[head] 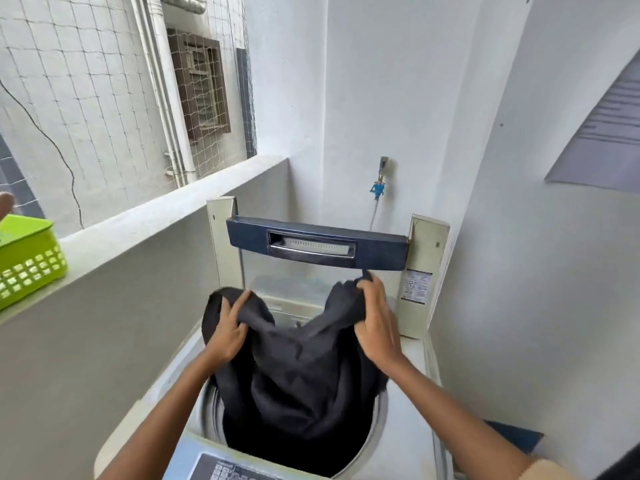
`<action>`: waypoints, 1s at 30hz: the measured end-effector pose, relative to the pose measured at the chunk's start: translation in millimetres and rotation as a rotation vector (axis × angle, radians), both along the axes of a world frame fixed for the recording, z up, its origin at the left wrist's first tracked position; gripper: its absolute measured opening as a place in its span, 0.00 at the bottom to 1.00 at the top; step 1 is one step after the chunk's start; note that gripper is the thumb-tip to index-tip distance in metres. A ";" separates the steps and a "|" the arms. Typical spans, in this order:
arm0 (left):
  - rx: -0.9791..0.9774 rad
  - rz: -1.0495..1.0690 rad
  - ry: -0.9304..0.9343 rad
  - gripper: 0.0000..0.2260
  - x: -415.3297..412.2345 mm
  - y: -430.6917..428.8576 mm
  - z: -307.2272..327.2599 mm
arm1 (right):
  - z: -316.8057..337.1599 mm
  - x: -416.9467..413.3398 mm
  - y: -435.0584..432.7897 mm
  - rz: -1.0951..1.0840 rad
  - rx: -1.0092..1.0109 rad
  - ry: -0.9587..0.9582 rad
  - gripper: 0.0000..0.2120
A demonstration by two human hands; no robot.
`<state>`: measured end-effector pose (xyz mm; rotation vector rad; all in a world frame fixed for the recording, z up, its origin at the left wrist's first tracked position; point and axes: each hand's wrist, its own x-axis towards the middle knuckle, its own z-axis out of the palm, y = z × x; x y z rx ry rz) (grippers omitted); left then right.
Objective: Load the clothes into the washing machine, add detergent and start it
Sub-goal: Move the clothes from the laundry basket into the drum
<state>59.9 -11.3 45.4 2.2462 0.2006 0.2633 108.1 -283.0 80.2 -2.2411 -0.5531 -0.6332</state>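
Left grip [227, 332] clutching dark garment [301, 375], right grip [375, 322] clutching its other end, cloth hanging into drum [207, 415]

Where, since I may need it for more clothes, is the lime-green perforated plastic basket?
The lime-green basket sits at the far left of the head view on the grey concrete ledge, left of the open white washing machine.

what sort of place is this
Probably a small laundry balcony of an apartment block: a top-loading washing machine with its lid raised, a wall tap behind it, and a low parapet with netting open to the neighbouring building's wall.
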 end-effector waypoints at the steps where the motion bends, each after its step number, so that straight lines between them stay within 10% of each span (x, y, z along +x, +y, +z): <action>1: 0.042 -0.026 0.133 0.28 0.4 1.4 -17.3 | -22.6 0.6 -3.1 0.001 -0.138 0.080 0.28; 6: 0.101 -0.219 0.501 0.26 -10.8 -3.6 -77.2 | -112.4 3.0 -17.8 0.256 -0.618 0.883 0.47; 10: 0.045 -0.245 0.661 0.19 -15.5 -25.3 -82.5 | -122.4 -14.0 -22.8 0.306 -0.599 1.085 0.31; 16: 0.067 -0.415 0.814 0.14 0.8 -81.5 -69.1 | -105.2 -17.8 -42.2 0.104 0.148 1.118 0.07; 22: 0.107 -0.711 0.636 0.15 30.3 -218.8 -38.6 | -80.1 -35.4 -157.0 -0.101 0.741 1.032 0.07; 30: 0.151 -1.039 0.645 0.14 26.5 -434.4 -67.6 | -170.8 -111.9 -351.9 -0.697 0.964 1.070 0.08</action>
